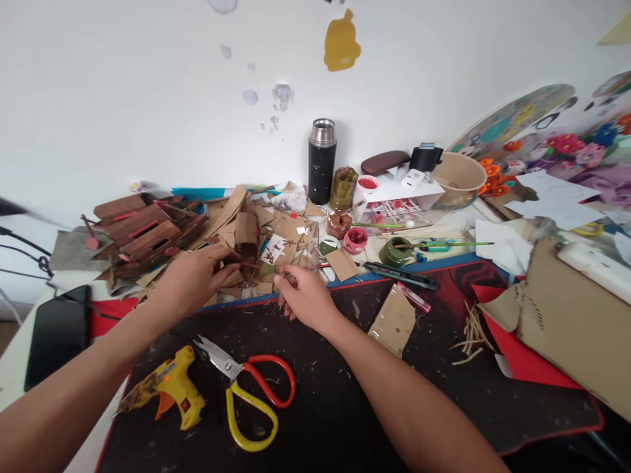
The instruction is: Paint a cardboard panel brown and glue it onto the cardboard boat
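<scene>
My left hand (200, 272) pinches the end of a thin brown stick (250, 265) over the near edge of the cardboard scraps. At the stick's right end is a small green piece (268, 269), pinched by the fingertips of my right hand (303, 293). Just behind my left hand stands a small brown cardboard house shape (246, 235). Brown-painted cardboard pieces (148, 231) are piled to the left. Below my hands, scissors (246, 387) with red and yellow handles lie beside a yellow glue gun (170, 389) on the dark mat (335, 394).
A black flask (322, 164) stands by the wall. Paint pots, including a green one (396, 251), sit right of the scraps, with a cutter (401, 276) in front. A cardboard box (582, 322) is at right, a black phone (58, 336) at left.
</scene>
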### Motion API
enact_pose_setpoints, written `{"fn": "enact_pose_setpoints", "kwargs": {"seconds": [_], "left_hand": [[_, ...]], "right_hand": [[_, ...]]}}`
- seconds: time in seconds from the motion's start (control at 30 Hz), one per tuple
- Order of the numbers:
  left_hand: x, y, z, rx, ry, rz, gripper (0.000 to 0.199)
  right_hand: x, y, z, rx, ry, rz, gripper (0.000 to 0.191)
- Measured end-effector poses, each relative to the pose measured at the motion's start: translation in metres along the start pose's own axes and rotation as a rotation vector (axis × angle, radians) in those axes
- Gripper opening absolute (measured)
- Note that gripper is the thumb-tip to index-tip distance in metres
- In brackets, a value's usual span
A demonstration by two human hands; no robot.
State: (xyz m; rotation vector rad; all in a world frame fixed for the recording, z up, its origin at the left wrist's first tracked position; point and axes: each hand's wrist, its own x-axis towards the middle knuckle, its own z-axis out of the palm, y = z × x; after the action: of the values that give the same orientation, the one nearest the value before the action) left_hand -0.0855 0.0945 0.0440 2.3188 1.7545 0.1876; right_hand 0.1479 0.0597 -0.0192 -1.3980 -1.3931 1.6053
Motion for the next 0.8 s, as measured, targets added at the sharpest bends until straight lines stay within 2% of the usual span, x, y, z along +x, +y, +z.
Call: {"fn": "enact_pose_setpoints", "kwargs": {"seconds": [0.13,0.4,0.53,0.7,0.8], "left_hand": [[-0.005,0.005,-0.011,-0.003,-0.036,0.020,0.042],[-0.022,0.015,-0.025,-0.141,0.004,-0.050,0.041],[-0.032,0.017,-0.030,-0.223,0.057,-0.023,0.038],[-0.046,0.020,-0.036,-0.223,0.171,0.033,0.031],[-0.053,0.022,-0.040,-0.227,0.192,0.077,0.030]], "right_hand": [[0.000,0.002,-0.001,0.023,-0.005,-0.018,0.036],[-0.003,0.007,0.000,0.120,-0.008,-0.079,0.026],[-0.005,0.004,-0.001,0.148,-0.020,-0.092,0.024],[-0.006,0.003,-0.002,0.144,-0.015,-0.102,0.025],[-0.006,0.005,-0.002,0.117,-0.011,-0.107,0.025]]}}
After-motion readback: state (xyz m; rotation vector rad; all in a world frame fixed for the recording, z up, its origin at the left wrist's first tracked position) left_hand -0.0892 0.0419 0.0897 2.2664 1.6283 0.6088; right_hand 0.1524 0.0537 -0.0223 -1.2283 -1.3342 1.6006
